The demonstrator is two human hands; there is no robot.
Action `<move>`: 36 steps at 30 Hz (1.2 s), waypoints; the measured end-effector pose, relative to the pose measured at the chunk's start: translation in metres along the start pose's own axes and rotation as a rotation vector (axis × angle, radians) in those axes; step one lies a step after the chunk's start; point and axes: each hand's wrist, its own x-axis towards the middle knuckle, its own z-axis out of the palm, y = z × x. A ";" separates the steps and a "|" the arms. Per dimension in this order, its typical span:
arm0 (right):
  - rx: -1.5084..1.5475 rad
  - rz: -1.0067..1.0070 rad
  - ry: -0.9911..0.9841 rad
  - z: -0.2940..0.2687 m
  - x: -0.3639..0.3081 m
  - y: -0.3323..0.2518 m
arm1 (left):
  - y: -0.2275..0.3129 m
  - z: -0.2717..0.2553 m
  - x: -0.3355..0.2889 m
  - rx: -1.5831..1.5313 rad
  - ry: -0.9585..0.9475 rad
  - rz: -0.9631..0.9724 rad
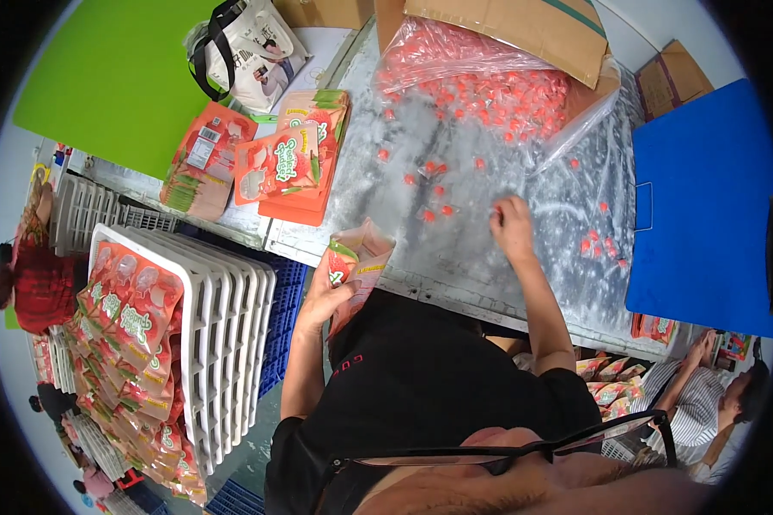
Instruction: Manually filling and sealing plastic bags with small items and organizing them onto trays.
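Note:
My left hand grips a pink and red pouch at the table's near edge, and the pouch's top gapes open. Over the metal tabletop, my right hand hovers with its fingers curled together; whatever may be between them is hidden. Small red wrapped candies lie scattered on the metal just left of that hand. More of them lie to its right. Beyond, a cardboard box tips its plastic liner toward me, spilling a heap of red candies.
Flat pouches are piled at the left of the table, near a white tote bag. Stacked white crates hold more pouches at my left. A blue panel borders the right side. Other people work nearby.

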 end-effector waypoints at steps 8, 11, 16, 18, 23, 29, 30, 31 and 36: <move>-0.651 0.375 0.165 -0.079 -0.049 0.063 | -0.005 -0.008 0.005 0.026 -0.008 -0.004; -0.346 0.331 0.191 -0.059 -0.018 0.051 | 0.000 -0.003 0.005 0.028 -0.015 0.000; 0.045 0.005 0.154 0.018 0.060 0.005 | 0.000 -0.006 0.001 0.020 -0.007 0.009; 0.142 -0.030 0.099 0.038 0.079 -0.018 | 0.006 -0.005 -0.004 -0.038 0.030 -0.001; 0.366 -0.106 -0.104 0.080 0.097 -0.029 | 0.008 -0.005 -0.010 -0.078 0.075 0.006; 0.280 -0.335 -0.379 0.096 0.103 -0.039 | 0.006 -0.009 -0.009 -0.066 0.052 -0.002; 0.207 -0.366 -0.466 0.090 0.100 -0.045 | 0.005 -0.010 -0.009 -0.082 0.041 -0.004; 0.133 -0.396 -0.552 0.087 0.098 -0.048 | 0.005 -0.010 -0.009 -0.083 0.044 -0.004; 0.646 -0.182 -0.492 0.088 0.112 -0.016 | 0.007 -0.007 -0.010 -0.065 0.084 -0.014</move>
